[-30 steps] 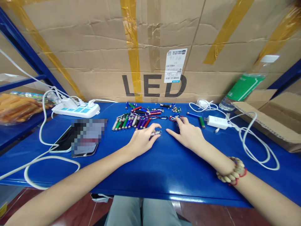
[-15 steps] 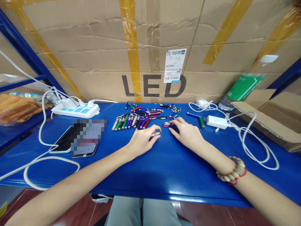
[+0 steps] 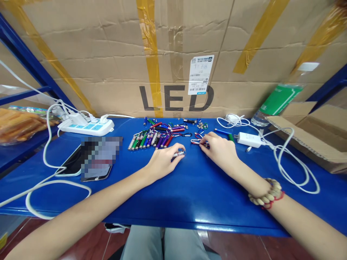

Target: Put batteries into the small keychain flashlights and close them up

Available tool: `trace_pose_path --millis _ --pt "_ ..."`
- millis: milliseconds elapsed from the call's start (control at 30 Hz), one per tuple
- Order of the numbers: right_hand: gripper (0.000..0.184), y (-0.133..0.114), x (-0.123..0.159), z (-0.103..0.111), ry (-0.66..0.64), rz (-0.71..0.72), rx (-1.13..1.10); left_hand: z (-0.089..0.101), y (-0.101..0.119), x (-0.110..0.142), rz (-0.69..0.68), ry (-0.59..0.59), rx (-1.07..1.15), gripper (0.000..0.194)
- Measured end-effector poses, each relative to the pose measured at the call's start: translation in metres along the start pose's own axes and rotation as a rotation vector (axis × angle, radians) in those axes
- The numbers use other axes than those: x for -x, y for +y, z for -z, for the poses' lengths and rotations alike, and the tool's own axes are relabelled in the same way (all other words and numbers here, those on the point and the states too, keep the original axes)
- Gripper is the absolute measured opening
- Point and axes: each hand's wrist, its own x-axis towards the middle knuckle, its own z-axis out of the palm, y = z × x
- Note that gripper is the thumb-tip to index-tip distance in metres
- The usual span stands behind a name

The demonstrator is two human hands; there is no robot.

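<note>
My left hand [image 3: 165,159] rests on the blue table, its thumb and fingers closed round a small silver mini flashlight [image 3: 179,154]; the flashlight's end points right. My right hand [image 3: 219,150] has its thumb and fingertips pinched at a small silver carabiner [image 3: 195,141] lying at the table's middle. The far fingers of that hand are partly hidden. Left of the carabiner lies a row of mini flashlights [image 3: 150,140] in silver, green, black, blue, purple and red. Behind them are more flashlights, loose carabiners [image 3: 187,134] and small button cells [image 3: 202,126].
On the left stand a white power strip [image 3: 86,126] and two phones [image 3: 94,173] with cables. To the right are a blue tube [image 3: 222,131], a white charger [image 3: 249,139], a bottle [image 3: 282,99] and an open cardboard box [image 3: 303,144]. A large carton [image 3: 108,65] backs the table.
My right hand has shifted slightly right, and its spread fingers have closed on the carabiner. My left hand stays in place with the flashlight.
</note>
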Motion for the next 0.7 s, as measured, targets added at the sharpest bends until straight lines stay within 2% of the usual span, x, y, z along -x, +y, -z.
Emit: trace_pose_path --millis 300,467,700 --pt "0.027 -0.0058 0.0011 -0.0031 0.008 0.099 -0.037 0.0000 -0.0004 -0.0005 -0.005 0.001 0.007 0.015" --pt "0.031 -0.0058 0.0007 -0.0050 -0.064 0.150 -0.018 0.0005 -0.0002 -0.0008 -0.008 -0.004 0.006 0.015" --pt "0.024 -0.0013 -0.0019 -0.0024 -0.060 0.103 0.022 0.0001 -0.0010 -0.0002 -0.010 -0.012 0.008 0.016"
